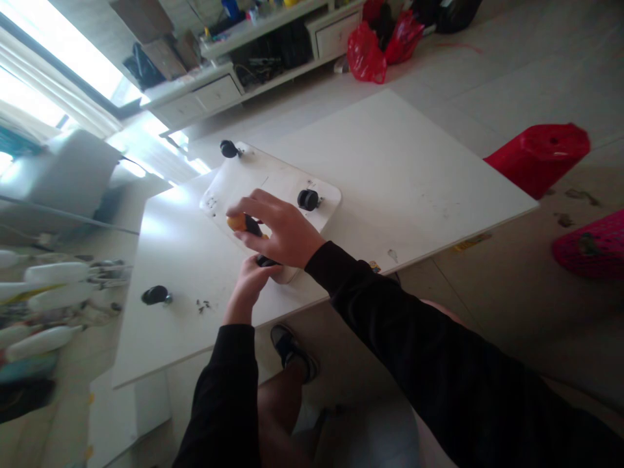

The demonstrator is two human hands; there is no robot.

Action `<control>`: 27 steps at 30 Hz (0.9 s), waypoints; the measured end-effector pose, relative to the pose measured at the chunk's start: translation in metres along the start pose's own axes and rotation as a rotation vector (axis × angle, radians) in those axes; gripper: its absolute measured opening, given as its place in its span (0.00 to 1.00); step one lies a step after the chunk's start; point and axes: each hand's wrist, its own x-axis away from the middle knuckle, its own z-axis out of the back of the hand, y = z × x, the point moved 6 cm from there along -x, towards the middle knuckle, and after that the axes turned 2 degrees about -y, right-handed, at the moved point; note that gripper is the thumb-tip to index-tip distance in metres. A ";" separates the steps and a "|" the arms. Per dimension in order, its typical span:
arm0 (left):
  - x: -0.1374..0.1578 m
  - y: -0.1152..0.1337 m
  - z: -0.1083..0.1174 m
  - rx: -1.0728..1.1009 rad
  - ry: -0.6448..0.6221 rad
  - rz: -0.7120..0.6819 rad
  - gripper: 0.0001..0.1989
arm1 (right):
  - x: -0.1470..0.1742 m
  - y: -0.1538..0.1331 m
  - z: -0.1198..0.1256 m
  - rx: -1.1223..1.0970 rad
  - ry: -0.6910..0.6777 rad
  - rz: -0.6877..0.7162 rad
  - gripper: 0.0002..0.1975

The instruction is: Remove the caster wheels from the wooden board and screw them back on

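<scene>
Screwdriver (249,225) in right hand (286,229), bulging red bags (366,55)

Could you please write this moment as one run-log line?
right hand: grips orange-and-black screwdriver | left hand: touches black caster at near end of white board | loose caster, small dark pieces: on table

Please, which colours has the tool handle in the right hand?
The tool handle is orange and black, seen in the head view.
</scene>
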 end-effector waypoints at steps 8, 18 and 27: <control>0.004 0.005 -0.001 -0.047 0.014 -0.001 0.17 | 0.002 -0.002 -0.002 -0.011 -0.028 0.005 0.16; -0.003 -0.001 0.000 -0.029 0.015 0.014 0.17 | -0.001 -0.002 -0.001 0.008 -0.030 0.020 0.15; -0.005 -0.007 0.002 -0.027 0.025 0.011 0.17 | 0.002 -0.001 0.001 0.002 0.008 -0.001 0.13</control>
